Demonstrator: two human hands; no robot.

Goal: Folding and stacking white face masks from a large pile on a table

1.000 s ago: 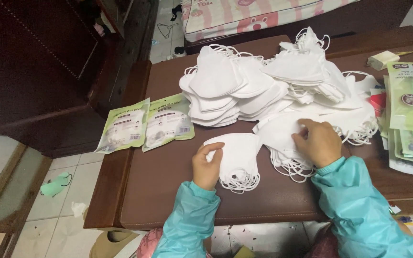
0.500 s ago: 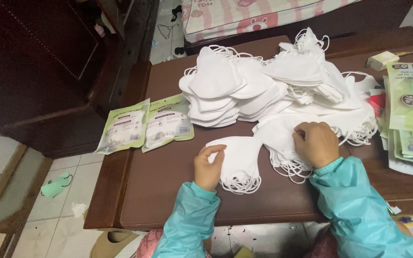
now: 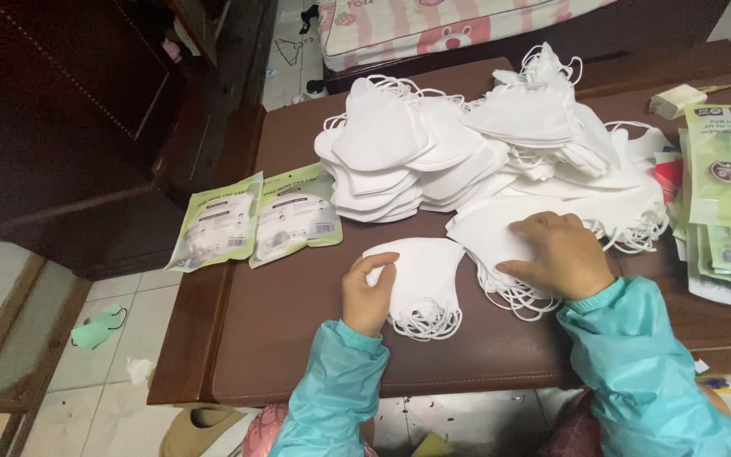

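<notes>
A big heap of white face masks (image 3: 467, 144) covers the back of a brown table (image 3: 298, 338). In front of it lies a small stack of white masks (image 3: 425, 275) with ear loops hanging toward me. My left hand (image 3: 368, 292) pinches the left edge of that stack with bent fingers. My right hand (image 3: 556, 252) rests palm down on another spread of white masks (image 3: 492, 228) just to the right, fingers curled on the top one. Both arms wear teal sleeves.
Two green and white packets (image 3: 255, 218) lie at the table's left edge. A stack of green packets (image 3: 729, 195) sits at the right edge, with a small white box (image 3: 677, 100) behind it. A dark cabinet (image 3: 61, 127) stands to the left; a green mask (image 3: 97, 327) lies on the floor.
My right hand has shifted slightly on the right-hand masks. My left hand stays at the small stack's edge. The view has barely moved.
</notes>
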